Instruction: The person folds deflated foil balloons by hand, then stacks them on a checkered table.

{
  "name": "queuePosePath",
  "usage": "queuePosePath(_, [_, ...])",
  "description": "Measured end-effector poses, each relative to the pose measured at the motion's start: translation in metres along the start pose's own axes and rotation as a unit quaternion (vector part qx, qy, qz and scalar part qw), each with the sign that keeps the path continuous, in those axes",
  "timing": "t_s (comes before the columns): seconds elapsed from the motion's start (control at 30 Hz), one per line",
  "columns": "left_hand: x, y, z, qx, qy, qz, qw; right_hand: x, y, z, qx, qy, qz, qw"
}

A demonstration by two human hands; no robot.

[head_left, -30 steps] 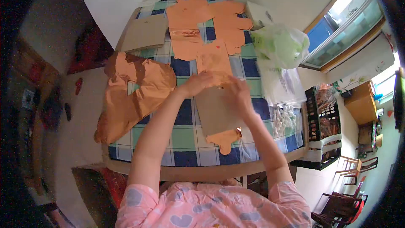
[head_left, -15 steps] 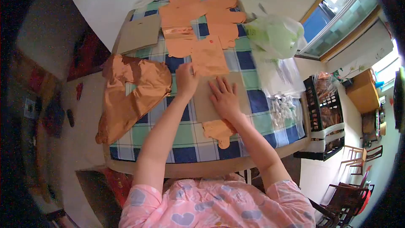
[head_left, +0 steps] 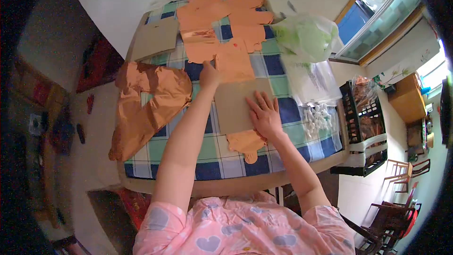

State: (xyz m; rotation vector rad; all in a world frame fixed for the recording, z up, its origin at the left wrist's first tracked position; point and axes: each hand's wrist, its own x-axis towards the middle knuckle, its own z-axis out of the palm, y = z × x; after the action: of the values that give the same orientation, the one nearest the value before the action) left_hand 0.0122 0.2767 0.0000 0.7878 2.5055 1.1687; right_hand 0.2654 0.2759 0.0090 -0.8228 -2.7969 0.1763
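A flat, uninflated copper-coloured foil balloon lies lengthwise on the checked tablecloth, with a brown cardboard sheet over its middle. Its far part shows beyond the card, and its lobed near end sticks out on my side. My left hand is closed, its fingertips pinching the left edge of the far part. Flat on the card's right side rests my right hand, fingers spread. Left of the card is a larger crinkled copper foil balloon.
More flat foil balloons lie at the back. A cardboard piece sits back left. On the right are a greenish plastic bag, clear plastic sleeves and small white bits. A black crate stands beyond the table's right edge.
My left hand has slid farther from me along the foil's left edge. The right hand has shifted right and slightly nearer me, staying flat on the card.
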Motion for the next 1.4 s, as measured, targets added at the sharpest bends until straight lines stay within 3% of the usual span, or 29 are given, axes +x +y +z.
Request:
queuePosePath(0.1, [0.025,-0.016,0.014,-0.034,-0.035,0.010,0.999,0.001,0.001,0.001,-0.005,-0.004,0.005,1.000])
queuePosePath(0.2, [0.045,-0.025,0.017,-0.098,-0.170,0.007,0.981,0.002,0.001,0.001,-0.003,-0.015,0.009,1.000])
queuePosePath(0.3, [0.035,-0.013,0.007,-0.145,-0.109,0.040,0.983,0.000,0.001,-0.002,-0.004,-0.025,0.013,1.000])
queuePosePath(0.4, [0.029,-0.001,-0.006,-0.213,-0.179,0.052,0.959,0.001,0.000,-0.004,0.000,-0.022,0.011,1.000])
queuePosePath(0.6, [0.027,0.009,-0.011,-0.253,-0.229,-0.050,0.939,0.000,0.000,0.000,0.002,-0.003,0.004,1.000])
queuePosePath(0.7, [0.023,0.002,-0.009,-0.287,-0.235,0.074,0.926,0.000,-0.002,-0.002,0.009,0.024,0.007,1.000])
queuePosePath(0.8, [0.008,-0.003,-0.011,-0.185,-0.165,0.198,0.949,0.000,-0.002,-0.006,0.016,0.008,0.006,1.000])
queuePosePath(0.93, [-0.053,0.002,-0.031,-0.165,-0.108,0.293,0.935,-0.002,0.003,0.002,-0.013,-0.002,-0.009,1.000])
queuePosePath(0.97, [-0.071,0.005,-0.041,-0.160,-0.104,0.337,0.922,-0.004,0.013,0.021,0.216,0.001,0.007,0.976])
queuePosePath(1.0, [-0.085,0.005,-0.046,-0.155,-0.100,0.379,0.907,-0.007,0.028,0.052,0.433,0.003,0.023,0.901])
queuePosePath(1.07, [-0.096,-0.014,-0.036,-0.065,-0.061,0.422,0.902,-0.007,0.029,0.053,0.420,-0.039,0.031,0.906])
queuePosePath(1.1, [-0.100,-0.024,-0.030,-0.020,-0.041,0.442,0.896,-0.002,0.014,0.019,0.188,-0.080,0.021,0.979])
queuePosePath(1.13, [-0.107,-0.032,-0.027,-0.027,-0.095,0.401,0.911,0.001,0.005,0.001,-0.055,-0.115,0.009,0.992])
queuePosePath(1.23, [-0.123,-0.030,-0.033,0.025,-0.075,0.410,0.909,-0.002,0.007,0.003,-0.024,-0.065,-0.002,0.998])
queuePosePath(1.33, [-0.128,-0.037,-0.031,0.077,-0.050,0.428,0.899,-0.005,0.032,0.020,0.108,0.014,-0.035,0.993])
queuePosePath(1.4, [-0.126,-0.042,-0.027,0.062,-0.048,0.433,0.898,-0.005,0.057,0.005,0.271,-0.049,0.029,0.961])
